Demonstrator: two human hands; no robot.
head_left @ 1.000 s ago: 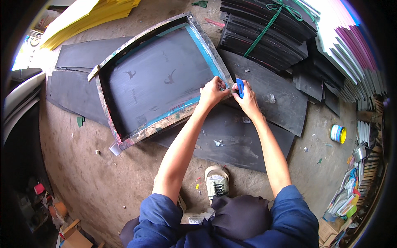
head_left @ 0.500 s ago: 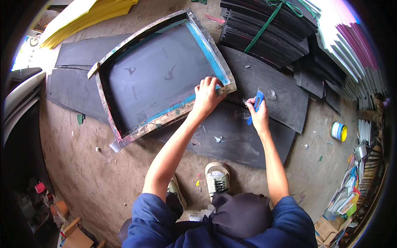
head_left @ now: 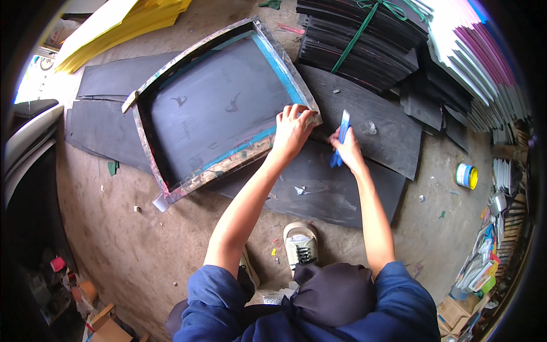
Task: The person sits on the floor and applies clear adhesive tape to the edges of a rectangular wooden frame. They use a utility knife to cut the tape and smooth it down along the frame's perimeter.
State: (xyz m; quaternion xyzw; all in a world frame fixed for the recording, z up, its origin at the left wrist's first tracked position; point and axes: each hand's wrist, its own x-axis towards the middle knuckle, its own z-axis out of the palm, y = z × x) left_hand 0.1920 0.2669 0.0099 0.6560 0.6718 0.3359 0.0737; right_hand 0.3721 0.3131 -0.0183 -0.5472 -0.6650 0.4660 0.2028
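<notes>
- Pressing down on the near right corner of the screen-printing frame [head_left: 219, 111] – left hand [head_left: 293, 130] lies flat with fingers spread on the frame's taped edge, not clenched round anything.
- Frame lies tilted on dark foam sheets [head_left: 342, 182] on the floor; its mesh is dark with two small shapes showing, blue tape along the right and near inner edges.
- Right hand [head_left: 346, 149], just right of the frame's corner, is closed round a blue scraper-like tool [head_left: 341, 137], blade up, off the frame and over the dark sheet.
- Progress, judged: frame is placed and steadied, tool lifted clear – whether a pass across the mesh is done cannot be told; no fresh ink visible.
- Room: bare floor near and left of the frame is open; beyond the frame's right edge a tied stack of dark sheets [head_left: 364, 40] sits close, yellow sheets [head_left: 122, 25] beyond its far left corner.
- Tape roll [head_left: 467, 175] well right of the frame; person's shoe [head_left: 301, 245] near, below the corner.
</notes>
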